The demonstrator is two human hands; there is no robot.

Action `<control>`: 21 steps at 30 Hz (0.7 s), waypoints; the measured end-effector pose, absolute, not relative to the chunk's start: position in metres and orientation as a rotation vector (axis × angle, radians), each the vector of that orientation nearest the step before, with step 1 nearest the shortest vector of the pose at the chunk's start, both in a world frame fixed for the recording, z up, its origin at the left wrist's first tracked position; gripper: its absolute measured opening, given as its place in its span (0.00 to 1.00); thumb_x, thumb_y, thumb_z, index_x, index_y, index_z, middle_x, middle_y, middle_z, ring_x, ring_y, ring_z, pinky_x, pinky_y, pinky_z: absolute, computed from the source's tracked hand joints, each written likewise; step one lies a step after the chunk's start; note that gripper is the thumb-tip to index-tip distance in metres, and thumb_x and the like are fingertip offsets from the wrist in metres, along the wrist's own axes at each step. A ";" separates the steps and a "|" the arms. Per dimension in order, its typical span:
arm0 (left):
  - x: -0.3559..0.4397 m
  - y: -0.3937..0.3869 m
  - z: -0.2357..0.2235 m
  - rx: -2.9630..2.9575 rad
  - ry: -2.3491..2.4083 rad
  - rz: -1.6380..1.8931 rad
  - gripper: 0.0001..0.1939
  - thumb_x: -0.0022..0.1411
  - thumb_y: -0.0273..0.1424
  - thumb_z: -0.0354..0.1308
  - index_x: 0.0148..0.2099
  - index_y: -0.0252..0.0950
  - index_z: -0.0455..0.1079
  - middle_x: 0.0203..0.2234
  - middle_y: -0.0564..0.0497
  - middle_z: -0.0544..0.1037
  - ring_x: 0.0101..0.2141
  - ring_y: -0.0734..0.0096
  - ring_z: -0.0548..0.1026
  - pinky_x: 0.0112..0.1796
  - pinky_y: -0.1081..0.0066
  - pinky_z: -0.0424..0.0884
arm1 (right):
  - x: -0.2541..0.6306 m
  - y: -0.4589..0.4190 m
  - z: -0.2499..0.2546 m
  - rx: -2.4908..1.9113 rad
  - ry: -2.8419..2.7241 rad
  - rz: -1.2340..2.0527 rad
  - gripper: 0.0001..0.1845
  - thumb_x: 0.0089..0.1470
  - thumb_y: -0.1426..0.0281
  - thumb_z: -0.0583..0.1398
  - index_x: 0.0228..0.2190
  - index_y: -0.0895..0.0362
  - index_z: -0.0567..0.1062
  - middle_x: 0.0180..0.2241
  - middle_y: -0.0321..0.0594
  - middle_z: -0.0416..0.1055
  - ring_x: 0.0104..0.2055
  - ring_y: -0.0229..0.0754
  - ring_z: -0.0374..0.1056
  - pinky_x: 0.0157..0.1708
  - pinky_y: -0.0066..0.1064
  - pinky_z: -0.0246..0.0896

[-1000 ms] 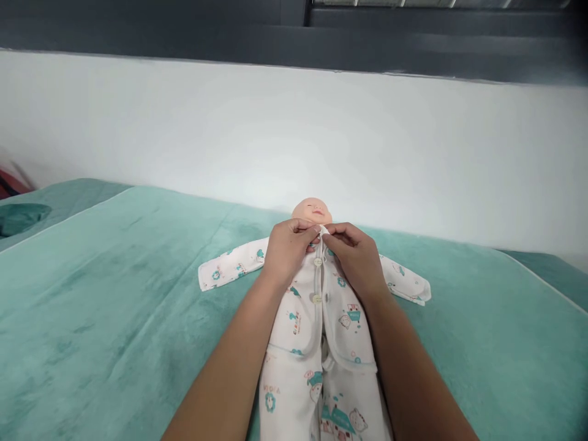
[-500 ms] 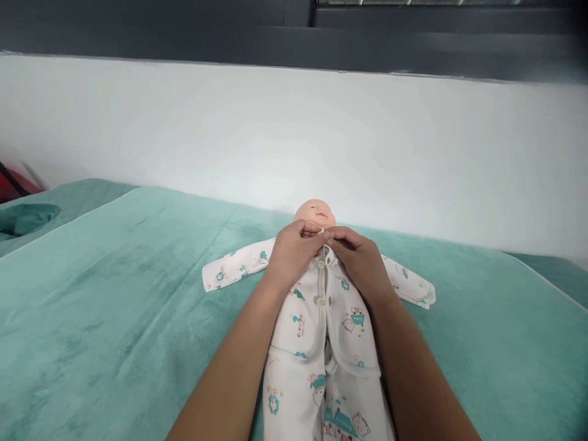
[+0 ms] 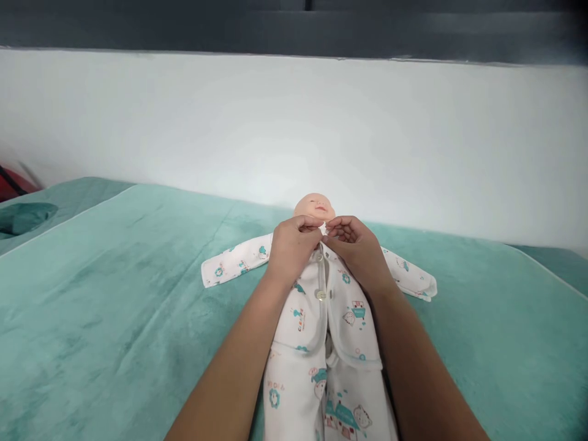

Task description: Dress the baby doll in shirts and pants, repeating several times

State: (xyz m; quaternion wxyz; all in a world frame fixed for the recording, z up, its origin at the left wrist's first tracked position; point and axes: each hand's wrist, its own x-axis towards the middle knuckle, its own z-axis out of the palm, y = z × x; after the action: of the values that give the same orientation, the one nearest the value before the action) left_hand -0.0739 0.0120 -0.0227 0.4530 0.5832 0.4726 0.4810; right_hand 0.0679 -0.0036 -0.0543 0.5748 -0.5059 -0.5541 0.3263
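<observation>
A baby doll (image 3: 314, 204) lies on its back, dressed in a white printed baby jacket (image 3: 301, 318) with its sleeves spread to both sides. White printed trousers (image 3: 294, 392) cover its lower part. At the doll's neck, my left hand (image 3: 294, 244) pinches one side of the jacket's collar. My right hand (image 3: 354, 245) pinches the other side, its fingertips close to the left ones. Below them the jacket front hangs slightly apart, with a pale button (image 3: 321, 295) showing on the left edge. Whatever lies right under my fingertips is hidden.
A teal plush blanket (image 3: 138, 294) spreads under the doll. Behind it rises a white wall (image 3: 229, 122) with a dark ledge (image 3: 184, 30) on top. A dark green item (image 3: 27, 219) and something red (image 3: 13, 184) are at the far left.
Both hands stay at the collar; the right fingers have shifted, and a white bit of the collar now shows between the fingertips. The view has tilted slightly downward.
</observation>
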 end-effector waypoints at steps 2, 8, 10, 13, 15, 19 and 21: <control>-0.074 0.010 -0.022 1.382 1.127 1.192 0.11 0.48 0.22 0.57 0.35 0.35 0.76 0.26 0.52 0.77 0.25 0.75 0.73 0.30 0.73 0.69 | 0.068 -0.004 -0.054 -1.181 -1.295 0.766 0.15 0.45 0.69 0.67 0.37 0.54 0.73 0.36 0.37 0.70 0.37 0.39 0.66 0.42 0.35 0.62; -0.074 0.009 -0.022 1.391 1.100 1.201 0.10 0.47 0.21 0.57 0.34 0.35 0.73 0.27 0.53 0.75 0.23 0.78 0.70 0.27 0.76 0.67 | 0.068 -0.004 -0.052 -1.168 -1.287 0.776 0.15 0.43 0.71 0.66 0.36 0.55 0.73 0.35 0.37 0.71 0.37 0.38 0.66 0.41 0.34 0.62; -0.073 0.009 -0.022 1.421 1.114 1.214 0.11 0.46 0.21 0.57 0.34 0.35 0.72 0.26 0.53 0.75 0.24 0.78 0.70 0.27 0.76 0.66 | 0.068 -0.004 -0.051 -1.137 -1.261 0.787 0.15 0.42 0.73 0.66 0.35 0.55 0.73 0.36 0.37 0.72 0.37 0.38 0.67 0.42 0.34 0.63; -0.072 0.007 -0.020 1.367 1.114 1.227 0.11 0.46 0.20 0.56 0.34 0.36 0.71 0.25 0.55 0.75 0.23 0.79 0.69 0.27 0.76 0.65 | 0.067 -0.003 -0.051 -1.114 -1.226 0.796 0.14 0.41 0.74 0.65 0.34 0.55 0.73 0.35 0.36 0.72 0.36 0.37 0.67 0.41 0.33 0.64; -0.072 0.006 -0.018 1.325 1.096 1.210 0.10 0.47 0.21 0.57 0.35 0.36 0.70 0.24 0.56 0.74 0.21 0.80 0.67 0.25 0.77 0.63 | 0.066 -0.003 -0.051 -1.123 -1.238 0.788 0.13 0.42 0.74 0.64 0.34 0.55 0.74 0.34 0.35 0.72 0.35 0.37 0.67 0.40 0.32 0.63; -0.071 0.008 -0.019 1.373 1.136 1.226 0.07 0.49 0.23 0.58 0.34 0.36 0.69 0.24 0.55 0.75 0.22 0.78 0.67 0.25 0.76 0.62 | 0.064 -0.004 -0.049 -1.147 -1.274 0.780 0.11 0.44 0.72 0.64 0.34 0.56 0.75 0.34 0.35 0.73 0.35 0.37 0.67 0.39 0.32 0.63; -0.071 0.011 -0.022 1.410 1.209 1.281 0.05 0.51 0.25 0.57 0.34 0.36 0.69 0.25 0.54 0.75 0.25 0.76 0.69 0.27 0.75 0.64 | 0.064 -0.005 -0.048 -1.172 -1.271 0.773 0.11 0.43 0.73 0.64 0.34 0.56 0.75 0.33 0.35 0.72 0.35 0.37 0.67 0.39 0.32 0.63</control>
State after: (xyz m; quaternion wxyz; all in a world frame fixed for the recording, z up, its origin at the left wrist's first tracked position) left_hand -0.0714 0.0106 -0.0217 0.4285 0.5645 0.4841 0.5132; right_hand 0.0637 -0.0046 -0.0483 0.5842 -0.5023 -0.5446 0.3314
